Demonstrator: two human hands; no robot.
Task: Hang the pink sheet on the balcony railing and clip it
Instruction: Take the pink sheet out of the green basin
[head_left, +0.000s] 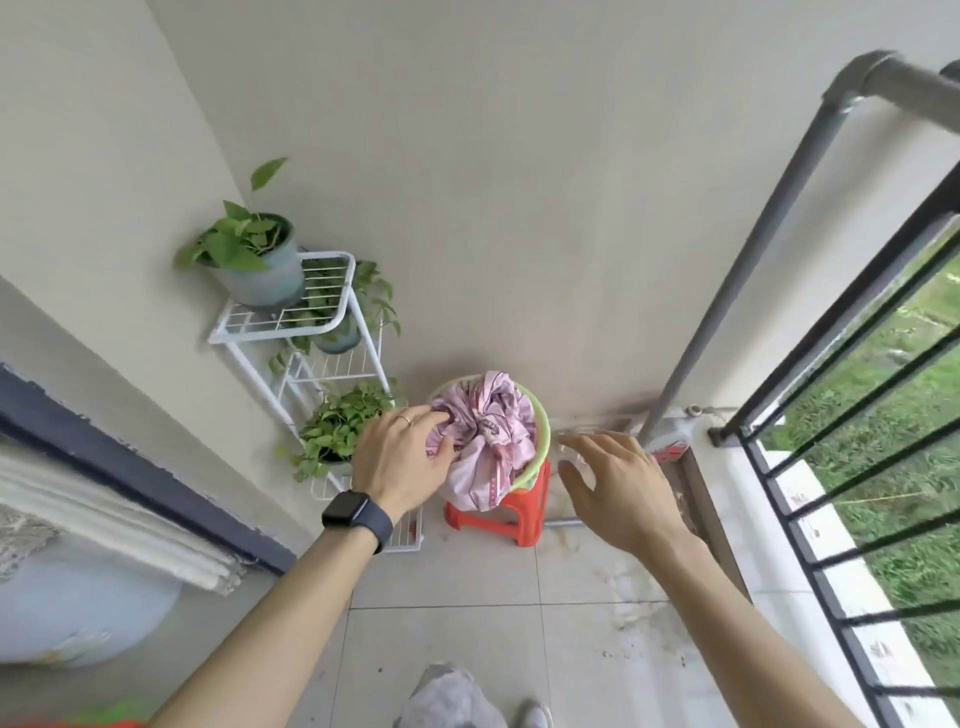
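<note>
**A:** Reaching for the laundry, is that the step in hand?

**B:** From the head camera, yes. The pink sheet (485, 436) sits bunched in a green basin (543, 431) on a red stool (498, 514), just below the middle of the frame. None of it is on the balcony railing (852, 395) yet, which runs down the right side.

**A:** And the hands?

**B:** The left hand (400, 457), with a watch (356, 514) on its wrist, lies on the left side of the bundle, fingers curled into the cloth; whether it has truly closed on a fold, I cannot tell. The right hand (618, 483) hovers just right of the basin, spread and holding nothing, apart from the cloth.

**A:** So the task has barely begun?

**B:** I judge so. The next move calls for both hands to gather the wad and lift it clear of the basin without dragging the trailing fold that hangs over the stool, then carry it rightward to the rail.

**A:** Clips?

**B:** I see none in this view.
</note>
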